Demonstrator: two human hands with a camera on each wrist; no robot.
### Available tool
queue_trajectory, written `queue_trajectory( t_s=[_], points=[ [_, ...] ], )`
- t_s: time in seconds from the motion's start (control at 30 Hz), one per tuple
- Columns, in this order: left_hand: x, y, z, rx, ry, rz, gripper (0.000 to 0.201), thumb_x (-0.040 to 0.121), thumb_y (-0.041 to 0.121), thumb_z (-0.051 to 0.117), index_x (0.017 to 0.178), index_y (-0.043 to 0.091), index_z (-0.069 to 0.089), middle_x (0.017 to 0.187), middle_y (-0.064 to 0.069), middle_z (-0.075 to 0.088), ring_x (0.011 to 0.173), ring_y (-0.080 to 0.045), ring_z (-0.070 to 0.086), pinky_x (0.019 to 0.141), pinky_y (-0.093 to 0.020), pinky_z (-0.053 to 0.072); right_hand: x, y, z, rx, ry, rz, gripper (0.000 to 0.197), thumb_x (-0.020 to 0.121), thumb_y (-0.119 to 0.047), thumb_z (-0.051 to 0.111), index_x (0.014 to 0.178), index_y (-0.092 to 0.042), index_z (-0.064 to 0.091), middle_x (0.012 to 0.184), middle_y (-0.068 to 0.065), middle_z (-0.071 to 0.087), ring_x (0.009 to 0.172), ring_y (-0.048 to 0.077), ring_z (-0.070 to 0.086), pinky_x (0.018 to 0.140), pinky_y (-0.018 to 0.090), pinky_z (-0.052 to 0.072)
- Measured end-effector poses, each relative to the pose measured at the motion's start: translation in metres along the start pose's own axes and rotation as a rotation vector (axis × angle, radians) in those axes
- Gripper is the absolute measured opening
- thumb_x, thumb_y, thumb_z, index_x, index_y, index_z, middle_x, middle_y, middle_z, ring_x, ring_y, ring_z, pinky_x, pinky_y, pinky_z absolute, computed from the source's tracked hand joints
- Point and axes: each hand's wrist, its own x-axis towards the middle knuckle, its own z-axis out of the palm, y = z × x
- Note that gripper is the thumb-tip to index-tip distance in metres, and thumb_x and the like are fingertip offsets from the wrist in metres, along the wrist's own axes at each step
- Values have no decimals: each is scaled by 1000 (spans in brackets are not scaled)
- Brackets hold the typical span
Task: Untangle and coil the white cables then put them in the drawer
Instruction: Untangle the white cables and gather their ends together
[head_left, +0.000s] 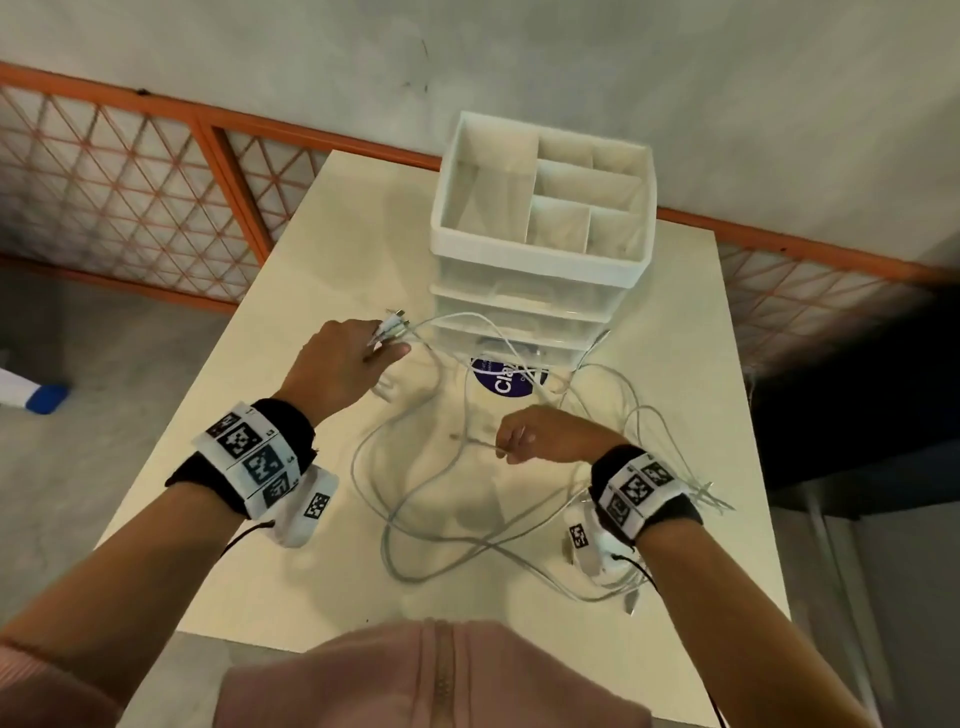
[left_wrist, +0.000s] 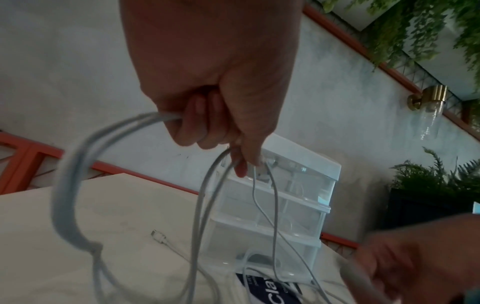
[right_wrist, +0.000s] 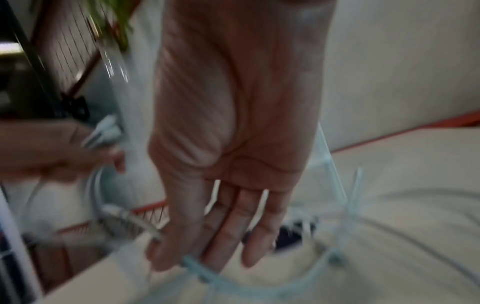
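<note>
While our left hand (head_left: 343, 364) clenches the white cables' (head_left: 415, 499) plug ends, our right hand (head_left: 540, 434) pinches one strand; we should draw it out slowly toward the table's (head_left: 311, 597) near edge.

The cables (head_left: 415, 499) are white, pale grey in shadow. The table (head_left: 270, 561) is cream. The far drawer unit (head_left: 540, 244) is white on top with clear drawers below. The sticker (head_left: 501, 382) near it is dark purple with white letters. Black wristbands (head_left: 244, 467) carry white tags with black square patterns. The railing (head_left: 208, 117) is orange, the wall (head_left: 727, 78) grey.
</note>
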Motion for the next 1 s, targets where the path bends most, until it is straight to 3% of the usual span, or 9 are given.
queue_trajectory(
  t_s=[0.1, 0.17, 0.3, 0.4, 0.57, 0.77, 0.83, 0.93, 1.0],
  points=[
    [-7, 9, -1, -212, -116, -37, 23, 77, 39, 72, 90, 23, 64, 61, -7, 54, 60, -20, 55, 59, -15, 36, -25, -37, -33, 229, 57, -124, 15, 83, -3, 68, 88, -16, 63, 78, -11, 64, 75, 6, 57, 71, 14, 44],
    [-14, 24, -6, -438, -161, -44, 28, 70, 45, 74, 88, 28, 60, 59, -4, 43, 54, -16, 43, 60, -25, 35, -43, -61, -46, 389, 171, -233, 15, 83, 1, 66, 88, -13, 61, 71, -16, 66, 71, 0, 60, 71, 10, 45],
    [-25, 54, -11, -711, -244, 26, 38, 83, 45, 60, 100, 11, 60, 69, -10, 30, 64, -20, 35, 64, -32, 35, -50, -94, -44, 510, 286, -325, 16, 82, 1, 68, 88, -12, 61, 79, 4, 65, 70, 7, 65, 73, 15, 51],
    [-33, 70, -11, -837, -270, 22, 36, 93, 41, 48, 93, 5, 53, 66, 1, 31, 54, -7, 33, 59, -23, 34, -48, -108, -27, 559, 367, -320, 16, 79, 5, 69, 87, -5, 59, 76, 8, 63, 67, 10, 66, 70, 16, 54],
    [-39, 73, -8, -911, -208, 1, 32, 100, 33, 35, 85, 14, 56, 58, 10, 41, 53, -4, 38, 59, -20, 38, -45, -113, -5, 652, 417, -314, 29, 79, 6, 70, 86, -8, 45, 74, 8, 62, 65, 14, 66, 67, 22, 56],
    [-46, 79, -24, -990, -204, 112, 34, 100, 36, 33, 76, 18, 48, 78, -1, 53, 73, -15, 50, 74, -33, 40, -41, -119, 2, 536, 331, -293, 42, 76, -15, 78, 109, -7, 53, 97, 15, 59, 80, 23, 59, 71, 33, 53],
    [-46, 83, -32, -1150, -253, 128, 32, 98, 37, 33, 75, 19, 47, 73, 1, 54, 72, -21, 49, 68, -35, 42, -36, -124, 6, 393, 270, -274, 34, 77, -20, 78, 105, -12, 61, 95, 12, 61, 78, 18, 57, 71, 32, 50],
    [-47, 91, -44, -1295, -248, 184, 34, 102, 32, 24, 78, 16, 41, 62, 5, 41, 55, -11, 41, 56, -24, 38, -23, -122, 16, 237, 237, -266, 25, 80, -22, 74, 94, -8, 59, 86, -1, 63, 78, 5, 57, 76, 20, 44],
    [-44, 88, -57, -1311, -197, 214, 34, 103, 30, 20, 77, 17, 39, 59, 9, 32, 48, -5, 26, 50, -20, 25, -16, -106, 19, 82, 298, -222, 21, 83, -26, 72, 83, -12, 57, 95, 6, 56, 91, 19, 52, 84, 28, 38]
  ],
)
